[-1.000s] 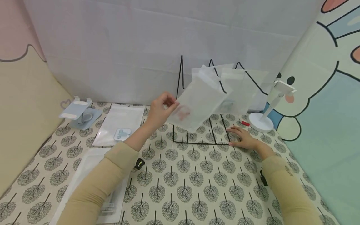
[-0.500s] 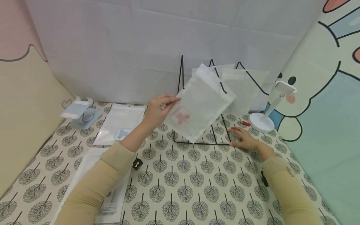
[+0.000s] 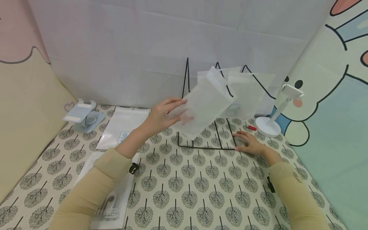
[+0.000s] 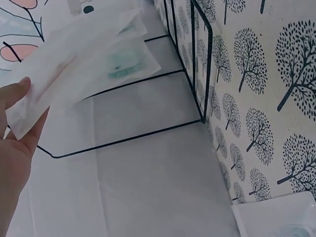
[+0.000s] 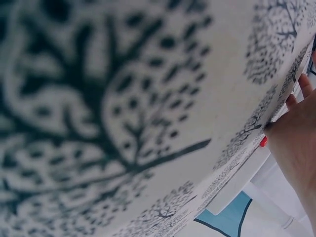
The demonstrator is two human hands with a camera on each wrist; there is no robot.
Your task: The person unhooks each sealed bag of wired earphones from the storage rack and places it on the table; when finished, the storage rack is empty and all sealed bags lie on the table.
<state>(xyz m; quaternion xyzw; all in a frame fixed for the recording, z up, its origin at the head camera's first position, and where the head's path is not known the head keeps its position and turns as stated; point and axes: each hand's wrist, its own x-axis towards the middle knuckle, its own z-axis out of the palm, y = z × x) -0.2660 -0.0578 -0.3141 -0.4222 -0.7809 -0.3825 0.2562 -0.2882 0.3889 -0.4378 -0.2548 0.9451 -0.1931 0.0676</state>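
My left hand pinches the lower left edge of a frosted plastic bag between thumb and fingers. A reddish shape shows through the bag, which tilts up to the right. The middle prong of a black wire display rack overlaps the bag's upper right part. Two more frosted bags hang at the rack, one of them the right-hand bag. In the left wrist view, a bag with a green item lies behind the held one. My right hand rests at the right side of the rack's base, fingers extended.
A white phone stand and a small red object stand right of the rack. Leftward are a blue folding stand, a bag with earphones and another white bag partly under my left sleeve. A grey-white cloth hangs behind.
The held bag faced forward more half a second ago and now leans back toward the rack. My left thumb and fingers have spread further apart along its edge. The right hand stays put.
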